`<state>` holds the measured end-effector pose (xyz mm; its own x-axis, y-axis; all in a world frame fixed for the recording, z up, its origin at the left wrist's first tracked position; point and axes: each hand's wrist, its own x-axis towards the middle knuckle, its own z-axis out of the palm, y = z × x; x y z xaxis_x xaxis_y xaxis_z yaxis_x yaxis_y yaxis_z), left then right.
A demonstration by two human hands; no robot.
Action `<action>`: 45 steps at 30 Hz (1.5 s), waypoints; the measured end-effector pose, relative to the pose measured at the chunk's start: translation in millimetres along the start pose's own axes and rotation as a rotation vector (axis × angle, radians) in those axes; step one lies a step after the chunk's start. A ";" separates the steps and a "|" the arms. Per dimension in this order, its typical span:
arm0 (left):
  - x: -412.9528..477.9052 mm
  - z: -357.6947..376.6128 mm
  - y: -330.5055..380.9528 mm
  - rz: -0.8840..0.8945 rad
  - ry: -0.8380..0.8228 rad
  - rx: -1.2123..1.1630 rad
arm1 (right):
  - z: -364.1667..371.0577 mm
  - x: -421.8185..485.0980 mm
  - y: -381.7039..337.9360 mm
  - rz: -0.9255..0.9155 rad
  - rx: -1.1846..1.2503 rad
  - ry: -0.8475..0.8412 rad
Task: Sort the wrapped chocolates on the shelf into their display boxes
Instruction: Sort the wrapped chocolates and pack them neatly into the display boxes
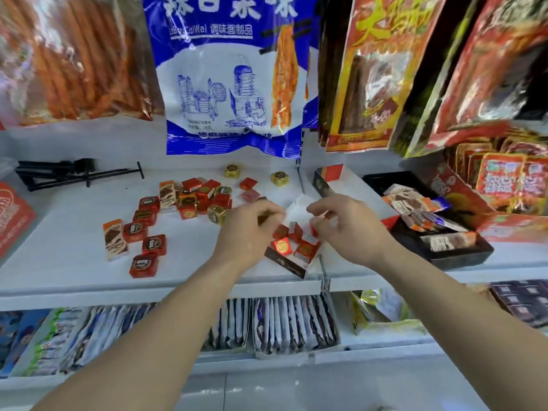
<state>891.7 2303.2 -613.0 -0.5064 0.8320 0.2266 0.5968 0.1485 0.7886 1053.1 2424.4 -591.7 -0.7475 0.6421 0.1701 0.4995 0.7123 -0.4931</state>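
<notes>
Left hand (252, 229), right hand (348, 225) above display box (283, 260), fingers curled; blur hides whether either holds anything. Few red chocolates (281, 246) boxed, just beneath fingers. Most sorting left, I judge: loose chocolates (204, 200) on shelf (74, 262), left of fingers; gold pieces (278, 178) beyond.

Shelf (74, 271): white. Square chocolates (154, 245): red wrappers with a dark round emblem. Foil pieces (232, 171): gold, dark emblem on top. Bar chocolates (115, 240): orange and white with a brown picture. Display box (283, 262): dark brown outside, white inside. Tray (462, 258): black. Hanging bag (225, 93): blue and white, blue line drawing. Neighbouring bag (376, 69): red, yellow lettering.
</notes>
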 end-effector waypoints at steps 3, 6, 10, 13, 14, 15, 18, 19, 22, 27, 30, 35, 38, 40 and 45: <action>-6.5 -29.2 -11.1 0.042 0.120 0.145 | 9.8 -4.4 -19.6 -0.160 -0.098 -0.086; -17.9 -60.3 -38.2 0.061 0.137 0.357 | 30.4 -5.7 -35.3 -0.274 -0.250 -0.278; -32.9 -93.5 -67.3 -0.042 0.146 0.472 | 33.7 2.4 -31.1 -0.284 -0.269 -0.306; -41.8 -109.4 -78.5 -0.072 0.146 0.532 | 31.2 10.6 -35.0 -0.262 -0.215 -0.239; -44.2 -114.0 -80.6 -0.073 0.153 0.550 | 33.5 14.4 -40.5 -0.260 -0.188 -0.194; -46.4 -118.8 -81.7 -0.076 0.157 0.560 | 37.2 18.1 -48.4 -0.254 -0.162 -0.170; -55.1 -137.9 -84.9 -0.128 0.101 0.576 | 56.0 26.8 -72.5 -0.294 -0.190 -0.206; -58.2 -145.1 -87.3 -0.155 0.055 0.569 | 61.5 29.1 -78.3 -0.325 -0.241 -0.228; -66.3 -158.6 -100.1 -0.166 -0.090 0.451 | 68.9 37.6 -84.1 -0.318 -0.318 -0.272; -66.2 -153.8 -112.9 -0.116 0.005 0.305 | 86.8 42.1 -97.2 -0.259 -0.119 -0.197; -62.2 -148.6 -111.6 -0.100 0.076 0.386 | 100.1 41.1 -108.8 -0.295 -0.013 -0.214; -49.6 -135.9 -97.0 -0.051 0.202 0.542 | 99.7 55.0 -109.3 -0.291 -0.021 -0.033; -38.2 -125.4 -92.4 -0.080 0.116 0.576 | 106.2 60.9 -108.7 -0.258 -0.187 -0.106; -31.3 -117.7 -90.2 -0.109 0.031 0.578 | 109.7 59.6 -105.0 -0.282 -0.201 -0.141; -23.4 -103.0 -86.9 -0.110 0.044 0.595 | 96.6 65.0 -104.4 -0.274 -0.107 -0.028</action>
<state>787.5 2215.8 -628.0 -0.6028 0.7737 0.1950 0.7785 0.5167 0.3563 910.1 2364.3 -611.6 -0.8719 0.4148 0.2603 0.3196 0.8847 -0.3394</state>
